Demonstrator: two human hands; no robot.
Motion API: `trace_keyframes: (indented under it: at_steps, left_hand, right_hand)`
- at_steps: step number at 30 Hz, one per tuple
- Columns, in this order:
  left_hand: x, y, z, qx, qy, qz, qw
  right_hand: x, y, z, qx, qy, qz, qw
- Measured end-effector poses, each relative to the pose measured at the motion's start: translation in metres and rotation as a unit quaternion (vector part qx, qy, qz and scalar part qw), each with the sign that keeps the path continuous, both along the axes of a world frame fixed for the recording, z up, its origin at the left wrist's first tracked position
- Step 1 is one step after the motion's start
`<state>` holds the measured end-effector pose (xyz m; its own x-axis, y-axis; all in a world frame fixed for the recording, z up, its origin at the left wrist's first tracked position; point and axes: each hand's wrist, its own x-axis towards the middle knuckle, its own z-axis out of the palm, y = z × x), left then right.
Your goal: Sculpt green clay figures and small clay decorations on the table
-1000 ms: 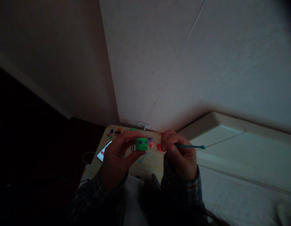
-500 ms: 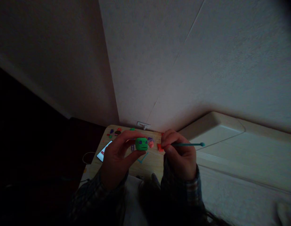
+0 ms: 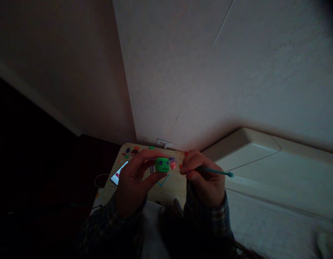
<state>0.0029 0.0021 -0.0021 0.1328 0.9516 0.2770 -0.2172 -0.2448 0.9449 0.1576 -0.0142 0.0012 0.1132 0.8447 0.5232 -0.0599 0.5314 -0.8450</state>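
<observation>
Between the thumb and fingers of my left hand [image 3: 135,180] is a green clay head [image 3: 162,165], with two purple eyes and a slit mouth facing me. My right hand [image 3: 203,178] is closed around a teal modelling tool [image 3: 217,172], whose rounded end sticks out to the right. A small purple bit shows at the right fingertips, too small to name. The two hands are apart, both above a small wooden table [image 3: 153,192]. Beyond the green head lie a pink and purple clay piece [image 3: 172,164] and, nearer me, a thin teal V-shaped piece [image 3: 161,182].
A phone [image 3: 118,174] with a lit screen lies at the table's left edge. Several small coloured clay pieces [image 3: 134,151] are at the back left. A wall [image 3: 166,72] rises behind the table, and a pale headboard-like panel [image 3: 252,151] stands to the right.
My right hand has turned slightly, its fingertips moving a little left and down, and the tool's round end now points lower. My left hand and the green head have stayed in place.
</observation>
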Motion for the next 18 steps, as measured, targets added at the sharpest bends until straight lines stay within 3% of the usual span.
trace_keyframes:
  at_steps: [10,18]
  left_hand:
    - [0.002,0.001,0.005,0.0,0.019,0.0,1.0]
    - [0.003,0.001,0.003,0.017,0.019,-0.017,1.0]
  right_hand:
    - [-0.005,-0.006,0.005,-0.004,-0.077,-0.054,0.996]
    - [-0.005,-0.006,0.009,0.025,-0.122,-0.055,0.991]
